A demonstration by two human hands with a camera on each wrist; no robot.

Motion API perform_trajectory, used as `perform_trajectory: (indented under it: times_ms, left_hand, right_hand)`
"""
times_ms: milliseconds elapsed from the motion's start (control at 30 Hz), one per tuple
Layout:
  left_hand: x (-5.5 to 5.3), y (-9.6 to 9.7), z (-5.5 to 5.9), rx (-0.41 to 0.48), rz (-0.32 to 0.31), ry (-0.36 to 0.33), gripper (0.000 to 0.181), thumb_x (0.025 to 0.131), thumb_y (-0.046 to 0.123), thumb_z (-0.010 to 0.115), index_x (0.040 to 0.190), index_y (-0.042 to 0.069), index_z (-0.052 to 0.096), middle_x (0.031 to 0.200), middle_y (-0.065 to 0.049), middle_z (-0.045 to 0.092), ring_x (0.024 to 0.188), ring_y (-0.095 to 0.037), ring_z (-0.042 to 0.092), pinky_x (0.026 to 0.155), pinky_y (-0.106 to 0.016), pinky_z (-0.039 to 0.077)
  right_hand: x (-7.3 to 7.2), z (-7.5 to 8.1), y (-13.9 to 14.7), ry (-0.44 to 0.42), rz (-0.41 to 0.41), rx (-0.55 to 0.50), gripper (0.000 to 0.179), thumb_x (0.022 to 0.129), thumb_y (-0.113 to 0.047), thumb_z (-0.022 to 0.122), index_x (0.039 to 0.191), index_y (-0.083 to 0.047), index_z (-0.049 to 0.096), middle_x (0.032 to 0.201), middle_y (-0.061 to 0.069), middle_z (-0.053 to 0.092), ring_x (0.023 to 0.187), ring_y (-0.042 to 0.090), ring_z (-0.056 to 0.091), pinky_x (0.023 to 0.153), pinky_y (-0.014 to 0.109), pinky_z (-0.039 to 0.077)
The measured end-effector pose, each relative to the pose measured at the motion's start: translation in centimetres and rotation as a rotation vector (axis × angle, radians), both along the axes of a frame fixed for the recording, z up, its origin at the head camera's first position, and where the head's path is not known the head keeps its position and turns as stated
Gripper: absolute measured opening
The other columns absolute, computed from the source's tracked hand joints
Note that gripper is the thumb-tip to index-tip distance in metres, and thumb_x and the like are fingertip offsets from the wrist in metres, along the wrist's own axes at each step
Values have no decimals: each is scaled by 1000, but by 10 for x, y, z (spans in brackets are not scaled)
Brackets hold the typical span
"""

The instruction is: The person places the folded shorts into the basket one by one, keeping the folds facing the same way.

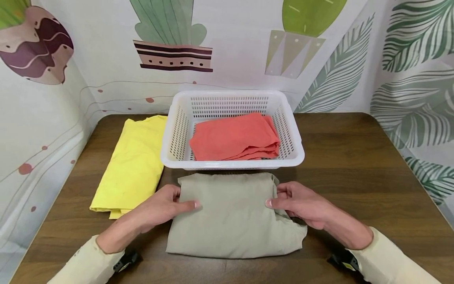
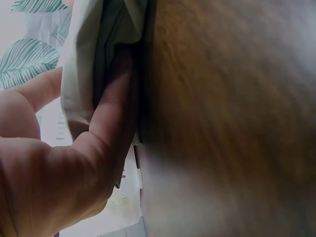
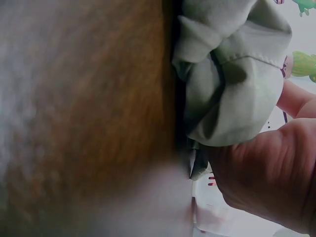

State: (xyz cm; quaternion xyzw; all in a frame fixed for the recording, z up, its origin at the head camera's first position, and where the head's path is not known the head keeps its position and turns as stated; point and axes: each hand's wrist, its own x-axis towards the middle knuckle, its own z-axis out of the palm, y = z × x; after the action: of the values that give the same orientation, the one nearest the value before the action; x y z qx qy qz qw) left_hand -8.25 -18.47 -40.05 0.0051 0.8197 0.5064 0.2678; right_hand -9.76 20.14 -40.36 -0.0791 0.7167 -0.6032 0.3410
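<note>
A folded grey-green garment (image 1: pixel 227 221) lies on the table in front of the basket. My left hand (image 1: pixel 166 207) grips its left side, thumb on top and fingers tucked underneath; the left wrist view shows those fingers (image 2: pixel 111 113) going in between the cloth and the table. On the right side, my right hand (image 1: pixel 301 203) holds the garment the same way, its thumb over the edge. In the right wrist view the cloth (image 3: pixel 237 98) bunches in loose folds with a stitched seam, and it hides the right fingertips.
Behind the garment stands a white plastic basket (image 1: pixel 232 163) with a folded red cloth (image 1: pixel 234 138) inside. A folded yellow cloth (image 1: pixel 131 165) lies to its left, against the basket's side. The wooden table (image 1: pixel 358 169) meets a patterned wall hanging (image 1: pixel 241 51) at the back.
</note>
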Motion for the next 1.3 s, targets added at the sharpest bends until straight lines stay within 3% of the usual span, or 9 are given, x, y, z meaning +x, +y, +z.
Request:
perform_trajectory:
  times_ms: [267,433,633,733,867,1000,1300]
  left_hand:
    - [0,3,-1,21,3,-1,54,90,33,86,71,13,39,61,6,26,60,-13,29,56,-26,28]
    - [-1,3,-4,104,-40,-23,35,92,32,84,84,4,64,64,4,53,66,-11,51,64,-25,44]
    - [-2,5,-7,177,-68,-39,31,95,28,82,99,0,68,81,-3,70,79,-15,64,74,-28,53]
    - [-2,6,-7,226,-86,-57,30,96,24,80,107,-1,69,91,-8,76,86,-18,71,79,-31,57]
    - [0,5,-8,266,-98,-76,29,97,19,79,113,-3,69,101,-12,77,94,-21,74,84,-34,60]
    - [1,3,-8,273,-101,-80,29,98,16,77,116,-4,68,105,-13,77,96,-23,75,85,-36,61]
    - [4,2,-5,271,-101,-85,28,99,16,76,116,-4,67,103,-14,78,94,-23,76,82,-35,61]
  right_hand:
    - [0,0,-2,3,15,16,24,98,-17,76,95,-2,58,63,-7,41,52,6,35,51,21,32]
    - [-1,1,-5,-3,14,42,25,97,-20,77,101,0,64,62,-6,45,50,5,37,51,21,34]
    - [-2,0,-7,-2,9,67,26,97,-21,79,103,1,66,64,-4,49,51,6,38,52,21,35]
    - [-1,0,-7,-5,9,55,26,97,-19,78,105,2,66,68,-2,56,59,6,48,57,22,42]
    - [-1,-1,-8,-3,14,35,25,97,-17,78,107,3,66,74,0,63,69,8,56,64,23,48]
    - [-1,-2,-9,16,9,53,25,96,-17,79,104,2,66,72,0,59,68,9,54,63,23,46]
    - [2,-2,-8,30,3,68,27,95,-16,80,104,5,64,77,4,61,75,14,62,70,26,53]
